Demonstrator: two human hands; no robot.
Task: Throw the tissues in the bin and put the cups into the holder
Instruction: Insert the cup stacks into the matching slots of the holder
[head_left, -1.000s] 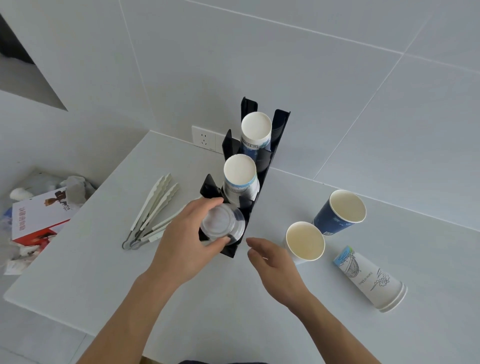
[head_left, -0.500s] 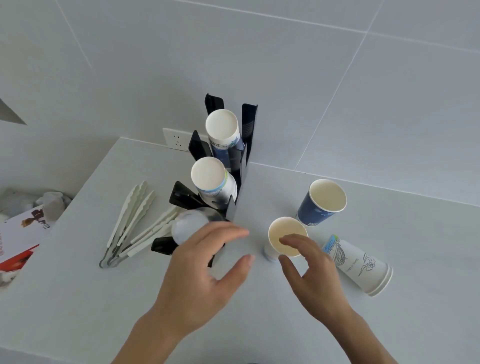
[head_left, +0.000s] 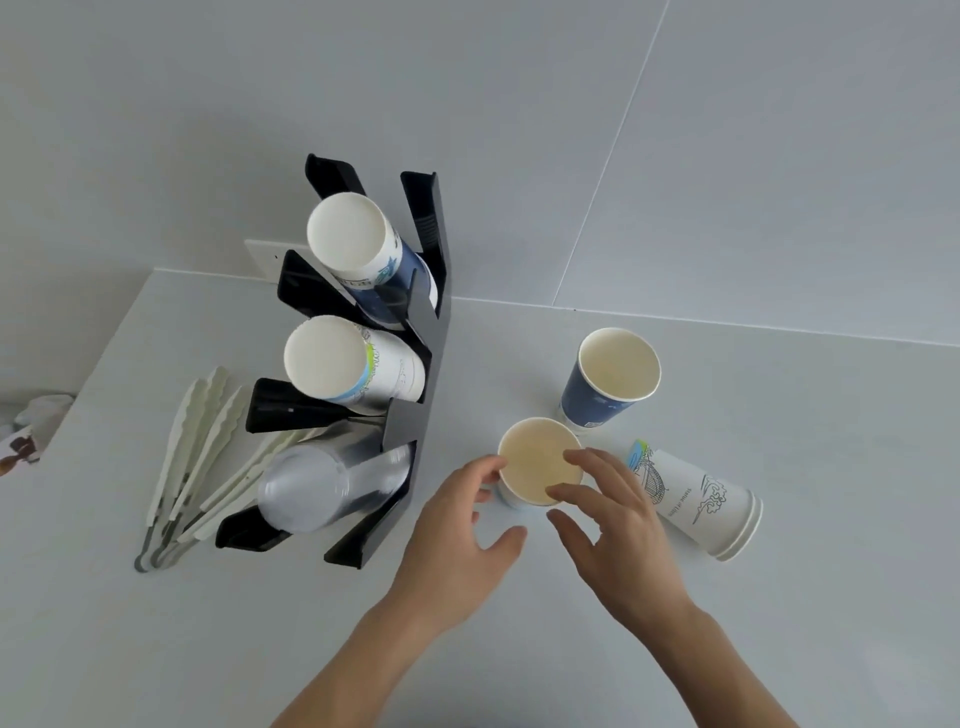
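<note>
A black three-tier cup holder (head_left: 418, 332) stands at the back of the white table. Its top slot carries blue paper cups (head_left: 358, 249), its middle slot white paper cups (head_left: 343, 364), and its bottom slot clear plastic cups (head_left: 311, 491). Right of the holder an upright white paper cup (head_left: 535, 460) stands between my hands. My right hand (head_left: 618, 525) pinches its rim with thumb and forefinger. My left hand (head_left: 462, 525) is spread, fingertips touching the cup's left side. Behind stands an upright blue cup (head_left: 597, 400). White nested cups (head_left: 696, 499) lie on their side at the right.
White plastic tongs (head_left: 192, 457) lie left of the holder. A wall socket (head_left: 262, 257) sits behind the holder. Past the table's left edge, crumpled tissue and a printed carton (head_left: 31, 431) show below. The tiled wall rises right behind the table.
My left hand let go of the clear cups, which now rest in the bottom slot, and moved right to the white cup. My right hand closed on that cup's rim.
</note>
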